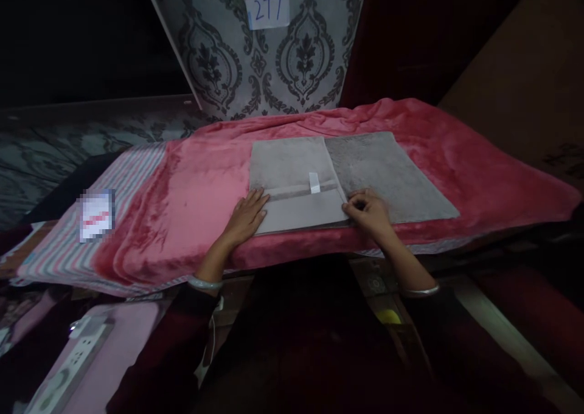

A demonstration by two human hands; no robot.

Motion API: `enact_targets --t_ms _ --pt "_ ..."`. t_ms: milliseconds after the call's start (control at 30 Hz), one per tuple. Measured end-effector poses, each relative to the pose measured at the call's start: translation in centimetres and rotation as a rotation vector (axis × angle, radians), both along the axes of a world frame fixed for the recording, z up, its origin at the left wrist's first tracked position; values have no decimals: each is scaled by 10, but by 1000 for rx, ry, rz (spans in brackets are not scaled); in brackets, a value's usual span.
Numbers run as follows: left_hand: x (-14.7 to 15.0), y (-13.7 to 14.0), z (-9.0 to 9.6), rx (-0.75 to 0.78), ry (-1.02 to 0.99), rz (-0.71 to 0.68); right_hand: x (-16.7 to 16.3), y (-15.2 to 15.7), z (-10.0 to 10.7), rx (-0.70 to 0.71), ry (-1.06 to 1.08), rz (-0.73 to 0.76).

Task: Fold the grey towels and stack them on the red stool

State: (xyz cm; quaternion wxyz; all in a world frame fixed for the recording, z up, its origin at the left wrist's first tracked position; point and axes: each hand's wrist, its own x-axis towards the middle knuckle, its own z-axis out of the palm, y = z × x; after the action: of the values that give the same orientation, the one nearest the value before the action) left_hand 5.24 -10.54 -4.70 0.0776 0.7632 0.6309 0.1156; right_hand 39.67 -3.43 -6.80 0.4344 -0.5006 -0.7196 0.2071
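Observation:
A grey plush cloth, perhaps a towel (378, 174), lies on a pink blanket. Its left part looks doubled over and lighter, and along the near side a smooth pale flap (301, 212) is folded up. A white tag (314, 182) sticks out near that flap's far edge. My left hand (246, 215) rests flat, fingers stretched, at the flap's left end. At the opposite end, my right hand (368, 213) pinches the flap's corner between thumb and fingers.
The pink blanket (201, 189) covers the surface, with striped fabric (137, 165) on the left. A white card (95, 216) lies there. A power strip (68, 371) sits low left on a pink seat (123, 341). Patterned wallpaper (255, 61) stands behind, bearing a paper marked 277 (267, 8).

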Motion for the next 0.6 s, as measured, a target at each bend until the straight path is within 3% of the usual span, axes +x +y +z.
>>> enact_targets --t_ms 200,400,600 --pt "-2 1 -1 34 14 -11 3 5 -18 33 -86 -29" --pt "-3 1 -3 45 1 -11 3 8 -18 46 -135 -9" --pt "-8 5 -7 72 -20 -20 11 6 -3 -2 -104 179"
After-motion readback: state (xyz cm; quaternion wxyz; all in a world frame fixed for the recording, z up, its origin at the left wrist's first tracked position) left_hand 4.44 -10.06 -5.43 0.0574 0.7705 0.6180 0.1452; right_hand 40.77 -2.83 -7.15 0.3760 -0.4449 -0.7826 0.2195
